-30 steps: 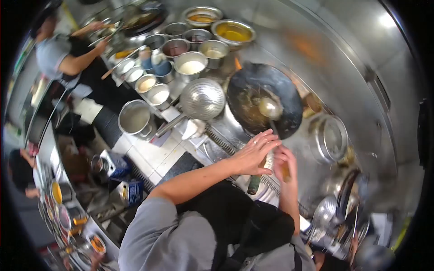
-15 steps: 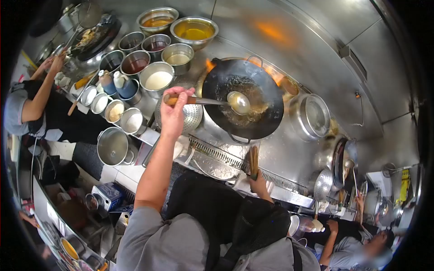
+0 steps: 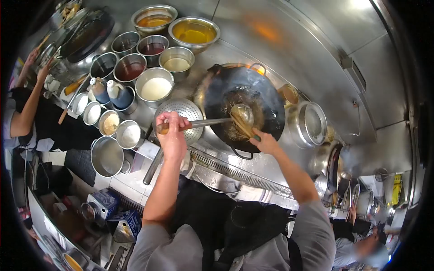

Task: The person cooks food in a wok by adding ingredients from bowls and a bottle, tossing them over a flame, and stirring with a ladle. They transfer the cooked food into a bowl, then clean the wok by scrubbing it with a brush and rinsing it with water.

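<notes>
My left hand (image 3: 172, 137) is wrapped around the wooden end of a ladle (image 3: 205, 123). The ladle's metal bowl is inside a black wok (image 3: 217, 101), where a little brownish liquid lies at the bottom. In my right hand (image 3: 266, 142) is a bamboo wok brush (image 3: 244, 125), gripped at its green-banded end. Its bristles reach down into the wok beside the ladle bowl. Under my left hand lies a round perforated strainer (image 3: 192, 108), its handle pointing toward me.
Left of the wok stand several metal pots of sauces, a bowl of yellow oil (image 3: 194, 32) and two squeeze bottles (image 3: 118, 94). A lidded pot (image 3: 308, 123) sits at right. Flame glows behind the wok. Co-workers are at far left (image 3: 27, 117) and lower right (image 3: 357, 246).
My right hand has risen from the counter's front edge and brought the wok brush into the wok. My left hand has shifted slightly down, with the ladle still in the wok.
</notes>
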The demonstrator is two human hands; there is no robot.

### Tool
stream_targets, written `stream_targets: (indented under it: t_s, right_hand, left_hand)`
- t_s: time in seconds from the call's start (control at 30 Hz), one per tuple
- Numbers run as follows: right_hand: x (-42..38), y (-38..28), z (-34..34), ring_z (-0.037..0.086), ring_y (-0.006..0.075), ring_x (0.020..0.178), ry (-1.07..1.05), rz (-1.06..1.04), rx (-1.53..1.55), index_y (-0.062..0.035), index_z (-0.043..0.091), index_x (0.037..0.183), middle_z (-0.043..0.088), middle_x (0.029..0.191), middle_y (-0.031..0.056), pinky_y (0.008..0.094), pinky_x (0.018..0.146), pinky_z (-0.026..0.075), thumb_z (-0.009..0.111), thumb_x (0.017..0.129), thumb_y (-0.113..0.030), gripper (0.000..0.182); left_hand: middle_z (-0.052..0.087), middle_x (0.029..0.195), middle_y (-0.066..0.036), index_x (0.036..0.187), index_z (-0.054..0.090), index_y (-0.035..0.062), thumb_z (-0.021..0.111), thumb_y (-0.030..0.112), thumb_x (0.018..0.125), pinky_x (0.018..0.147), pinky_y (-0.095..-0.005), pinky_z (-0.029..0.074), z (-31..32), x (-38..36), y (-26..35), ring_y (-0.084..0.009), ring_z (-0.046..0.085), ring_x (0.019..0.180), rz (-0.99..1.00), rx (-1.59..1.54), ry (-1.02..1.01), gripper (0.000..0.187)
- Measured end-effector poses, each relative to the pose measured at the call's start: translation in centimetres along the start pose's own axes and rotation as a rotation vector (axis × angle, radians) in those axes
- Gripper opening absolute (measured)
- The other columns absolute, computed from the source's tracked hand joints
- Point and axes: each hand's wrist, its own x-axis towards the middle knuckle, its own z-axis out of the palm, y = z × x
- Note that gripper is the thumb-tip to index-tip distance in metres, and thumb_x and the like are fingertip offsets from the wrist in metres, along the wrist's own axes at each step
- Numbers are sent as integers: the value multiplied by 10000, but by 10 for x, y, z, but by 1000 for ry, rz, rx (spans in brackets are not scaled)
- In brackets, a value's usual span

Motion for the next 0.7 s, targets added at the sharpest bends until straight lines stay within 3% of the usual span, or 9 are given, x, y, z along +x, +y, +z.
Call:
stream_targets:
  t_s: [0.13, 0.23, 0.33, 0.37, 0.4, 0.5, 0.57, 0.6, 0.7]
  right_hand:
    - [43, 13, 10, 680, 408, 942, 257, -82, -405, -169, 479, 1440, 671, 1064, 267, 471, 818, 561, 596, 923, -438, 595]
    - [54, 8, 16, 700, 354, 838, 251, -170, -64, -154, 499, 1430, 676, 943, 265, 448, 705, 575, 611, 908, -436, 604]
    - [26, -17, -35, 687, 402, 781, -208, 70, 451, -180, 505, 1439, 690, 851, 251, 468, 773, 558, 688, 857, -405, 650]
    - [36, -4, -34, 679, 419, 834, 81, -204, -42, -209, 479, 1454, 686, 929, 238, 482, 813, 551, 691, 855, -415, 668]
    - [44, 9, -33, 662, 429, 915, 177, -113, -319, -247, 455, 1462, 661, 1051, 242, 494, 825, 541, 680, 864, -428, 664]
    - [49, 12, -20, 643, 440, 990, 405, -42, -210, -287, 420, 1470, 606, 1140, 239, 512, 868, 522, 634, 898, -410, 623]
    - [48, 4, -5, 628, 451, 1025, 661, -21, 170, -291, 427, 1465, 618, 1125, 229, 511, 871, 523, 627, 903, -404, 606]
    - [49, 6, -3, 628, 451, 1025, 662, -21, 175, -291, 427, 1465, 618, 1125, 229, 511, 871, 523, 627, 903, -404, 606]
    - [53, 16, -7, 634, 450, 999, 173, -231, -172, -252, 398, 1483, 617, 1124, 223, 520, 853, 521, 608, 917, -412, 625]
  left_hand:
    - [493, 740, -17, 959, 458, 94, 637, 89, 965, 660, -333, 470, 16, 0, -3, -155, 527, 689, 23, 74, 35, 179]
    - [488, 739, -11, 954, 457, 94, 634, 93, 969, 647, -323, 459, 12, 10, -8, -146, 510, 672, 49, 52, -92, 177]
    - [465, 733, -6, 960, 467, 117, 625, 93, 973, 733, -339, 454, -1, 20, 0, -156, 491, 719, -29, -1, -137, 160]
    - [466, 736, -7, 962, 466, 116, 619, 94, 977, 738, -343, 458, -2, 21, 2, -152, 489, 718, -32, 14, -121, 155]
    - [467, 738, -7, 964, 465, 115, 614, 94, 980, 743, -347, 462, -1, 23, 2, -149, 486, 718, -32, 25, -104, 151]
    - [492, 742, -22, 981, 457, 103, 615, 106, 982, 709, -348, 481, -1, 21, -6, -151, 512, 703, 56, 69, -24, 158]
    - [523, 754, -44, 997, 450, 94, 616, 120, 984, 693, -339, 499, -5, 21, -6, -165, 558, 706, 117, 74, 36, 169]
    - [523, 754, -44, 997, 450, 94, 616, 120, 984, 693, -339, 499, -7, 20, -6, -165, 558, 706, 118, 78, 33, 169]
    - [529, 775, -49, 1013, 443, 90, 624, 138, 982, 731, -339, 505, -8, 18, -5, -171, 555, 719, 89, -16, 132, 189]
